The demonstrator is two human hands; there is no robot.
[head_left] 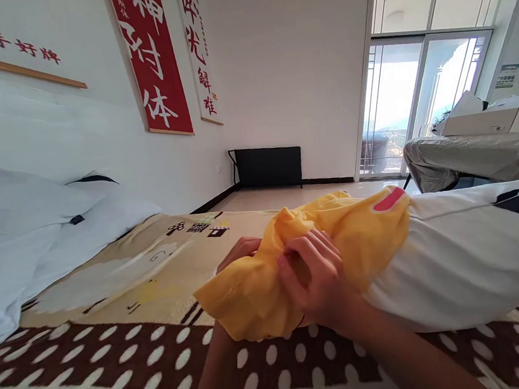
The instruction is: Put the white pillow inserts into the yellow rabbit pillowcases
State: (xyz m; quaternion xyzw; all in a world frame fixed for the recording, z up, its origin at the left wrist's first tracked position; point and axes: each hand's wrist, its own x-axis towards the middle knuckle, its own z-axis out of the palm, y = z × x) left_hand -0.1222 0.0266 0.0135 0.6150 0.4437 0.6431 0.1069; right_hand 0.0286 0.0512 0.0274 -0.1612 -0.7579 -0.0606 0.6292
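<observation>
A yellow cloth cover (367,233) with a pink patch is bunched up around the left end of a white pillow (451,262). My right hand (315,268) grips the bunched fabric from the near side, thumb and fingers curled into it. Behind the cloth, my left hand (241,250) holds its far left side, with most of its fingers hidden by the fabric. The loose end of the cloth hangs to the left, between my forearms.
Patterned bedding (157,276) in beige and brown lies beneath. White pillows (54,236) rest at the left. A black folded item (268,167) stands by the far wall. At the right, a plastic-covered table (478,154) holds a box (480,122).
</observation>
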